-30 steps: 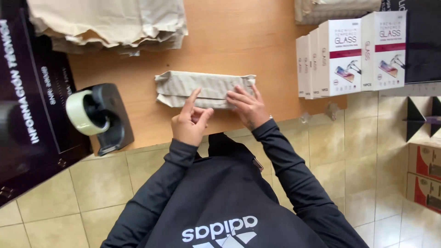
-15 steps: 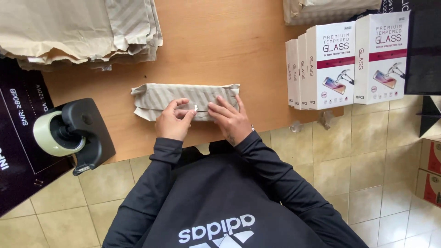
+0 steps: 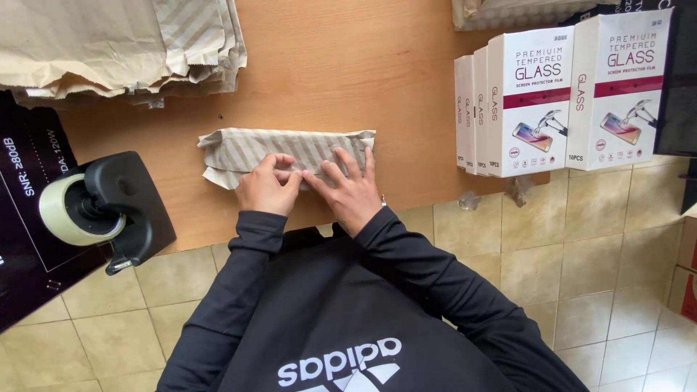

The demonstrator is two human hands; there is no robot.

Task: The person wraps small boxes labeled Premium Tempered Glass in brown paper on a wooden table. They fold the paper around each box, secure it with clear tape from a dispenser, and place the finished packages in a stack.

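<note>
Paper-wrapped parcel lies on wooden tabletop above tiled floor.

Left hand and right hand pressing flat on striped paper parcel, wooden table, tape dispenser left, white boxes right

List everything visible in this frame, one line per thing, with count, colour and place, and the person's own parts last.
paper-wrapped parcel: one, beige with stripes, middle of the table, under both hands.
stack of paper bags: one pile, beige, top left of the table.
tape dispenser: one, black with a pale tape roll, left edge of the table.
screen protector boxes: about five, white with a dark red band, upright at the right.
wooden table: one, light brown, centre.
tiled floor: beige, below the table.
left hand: pressing the parcel's near edge.
right hand: flat on the parcel, fingers spread.
</note>
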